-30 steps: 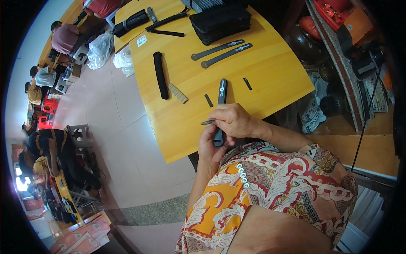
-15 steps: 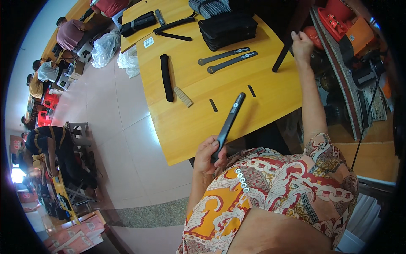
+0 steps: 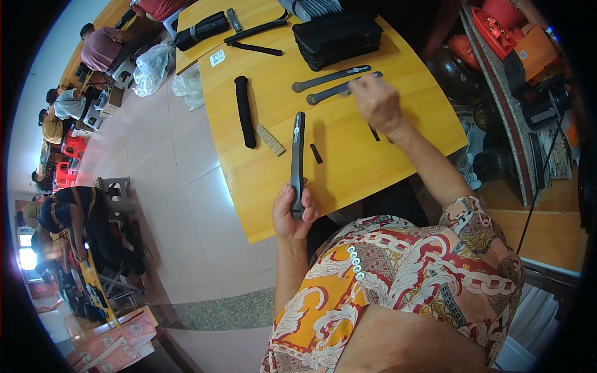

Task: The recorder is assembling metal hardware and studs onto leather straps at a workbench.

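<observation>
Dark grey, long flat strap (image 3: 298,146), one: held by us, upright, near the table's near edge, its lower end between the bent thumb and fingers of our left hand (image 3: 293,210). Our right hand (image 3: 378,105), blurred, fingers curled: contents, if any, we cannot tell; positioned above the yellow wooden table (image 3: 264,199), near two similar grey straps (image 3: 329,79).

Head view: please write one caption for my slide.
At the yellow table, the left hand holds a dark strip; the right hand is near two similar strips.
</observation>
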### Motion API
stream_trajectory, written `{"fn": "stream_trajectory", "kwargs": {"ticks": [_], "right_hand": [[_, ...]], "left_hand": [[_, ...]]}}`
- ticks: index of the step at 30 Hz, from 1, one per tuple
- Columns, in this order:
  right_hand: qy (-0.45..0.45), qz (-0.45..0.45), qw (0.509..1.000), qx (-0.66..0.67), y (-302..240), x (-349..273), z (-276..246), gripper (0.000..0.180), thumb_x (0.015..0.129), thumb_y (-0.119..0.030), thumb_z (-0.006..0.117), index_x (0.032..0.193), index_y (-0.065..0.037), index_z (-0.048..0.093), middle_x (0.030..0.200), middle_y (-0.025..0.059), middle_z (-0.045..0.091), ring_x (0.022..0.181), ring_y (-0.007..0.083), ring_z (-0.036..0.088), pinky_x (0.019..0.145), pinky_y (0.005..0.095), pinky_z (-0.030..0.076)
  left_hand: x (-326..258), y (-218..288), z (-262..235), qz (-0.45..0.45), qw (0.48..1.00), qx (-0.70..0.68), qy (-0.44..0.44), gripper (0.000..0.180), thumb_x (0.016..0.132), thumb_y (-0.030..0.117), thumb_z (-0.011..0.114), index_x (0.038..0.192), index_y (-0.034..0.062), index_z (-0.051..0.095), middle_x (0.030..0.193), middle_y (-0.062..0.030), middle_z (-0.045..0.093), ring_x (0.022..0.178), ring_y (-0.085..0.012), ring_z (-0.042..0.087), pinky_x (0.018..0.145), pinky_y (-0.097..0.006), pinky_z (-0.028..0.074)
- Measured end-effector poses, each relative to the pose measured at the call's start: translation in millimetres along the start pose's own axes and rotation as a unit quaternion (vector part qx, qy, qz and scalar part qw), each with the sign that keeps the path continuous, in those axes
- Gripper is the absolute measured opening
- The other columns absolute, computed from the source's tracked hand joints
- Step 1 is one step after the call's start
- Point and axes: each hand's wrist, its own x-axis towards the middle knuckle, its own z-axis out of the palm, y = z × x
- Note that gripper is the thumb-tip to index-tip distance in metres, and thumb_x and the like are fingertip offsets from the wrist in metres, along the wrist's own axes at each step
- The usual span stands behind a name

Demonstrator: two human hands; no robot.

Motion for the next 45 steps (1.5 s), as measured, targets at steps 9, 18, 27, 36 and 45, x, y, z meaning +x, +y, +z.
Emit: {"fn": "stream_trajectory", "kwargs": {"ticks": [9,18,27,36,45], "right_hand": [[0.006,-0.008,0.998,-0.061,46.5,0.3,-0.2,0.007,0.079,-0.005,0.054,0.075,-0.004,0.060,0.070,0.0093,0.050,0.061,0.0217,0.056,0.050,0.0307,0.047],[-0.166,0.111,0.974,0.105,-13.6,-25.8,12.8,0.014,0.080,-0.011,0.055,0.084,-0.001,0.062,0.082,0.0149,0.056,0.073,0.0282,0.060,0.063,0.0369,0.049],[-0.196,0.072,0.965,0.159,-38.0,-24.0,17.5,0.017,0.080,-0.011,0.053,0.091,-0.002,0.061,0.090,0.0148,0.056,0.077,0.0306,0.060,0.067,0.0400,0.049],[-0.171,0.053,0.900,0.398,-106.5,-30.7,-57.6,0.009,0.078,-0.003,0.056,0.086,0.000,0.058,0.077,0.0155,0.057,0.071,0.0336,0.057,0.061,0.0384,0.046],[-0.179,0.039,0.871,0.456,-129.5,-43.1,-73.3,0.012,0.072,0.005,0.059,0.084,0.001,0.057,0.075,0.0129,0.057,0.067,0.0311,0.057,0.059,0.0370,0.045]], "left_hand": [[4.6,4.0,-0.5,-0.008,1.000,0.002,-0.013,0.030,0.090,0.022,0.044,0.108,-0.0024,0.046,0.067,-0.0093,0.050,0.040,-0.0152,0.041,0.039,-0.029,0.035],[1.8,0.2,-1.7,0.009,1.000,-0.006,-0.008,0.031,0.092,0.024,0.043,0.111,-0.0005,0.045,0.074,-0.0103,0.054,0.049,-0.0175,0.046,0.047,-0.031,0.038],[10.7,-6.3,-10.5,0.044,0.997,0.057,0.033,0.037,0.093,0.028,0.040,0.117,0.0004,0.044,0.079,-0.0094,0.056,0.066,-0.0171,0.048,0.056,-0.030,0.039],[11.6,-1.5,-4.3,0.016,0.999,0.030,0.024,0.032,0.093,0.027,0.042,0.111,0.0002,0.047,0.074,-0.0107,0.057,0.055,-0.0161,0.048,0.049,-0.028,0.040],[10.6,-6.5,-2.3,0.035,0.998,0.050,0.032,0.032,0.094,0.027,0.042,0.110,-0.0001,0.049,0.068,-0.0096,0.056,0.045,-0.0157,0.048,0.040,-0.026,0.038]]}}
